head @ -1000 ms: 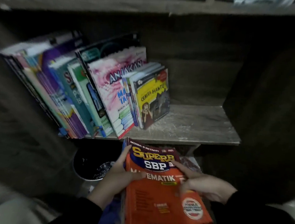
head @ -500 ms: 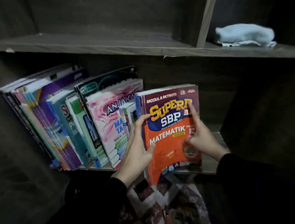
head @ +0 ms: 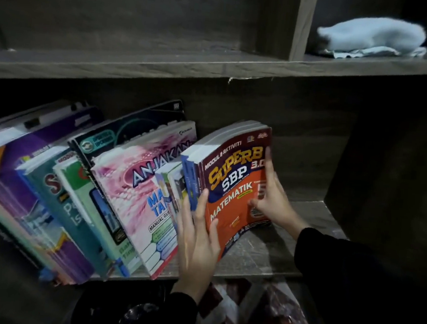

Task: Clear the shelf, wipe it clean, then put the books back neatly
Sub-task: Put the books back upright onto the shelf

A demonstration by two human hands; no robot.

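The left hand [head: 196, 239] pinches the book [head: 232, 201] by its spine (cover: "SUPERB SBP 3.0 MATEMATIK"). The right hand [head: 274, 202] presses it, fingers straight. Dark wooden shelf [head: 284, 249] beneath.

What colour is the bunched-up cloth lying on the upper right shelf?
Pale blue; the bunched cloth shows best in the head view.

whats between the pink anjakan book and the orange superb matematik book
In the head view, a few thinner books stand between the pink book and the orange book.
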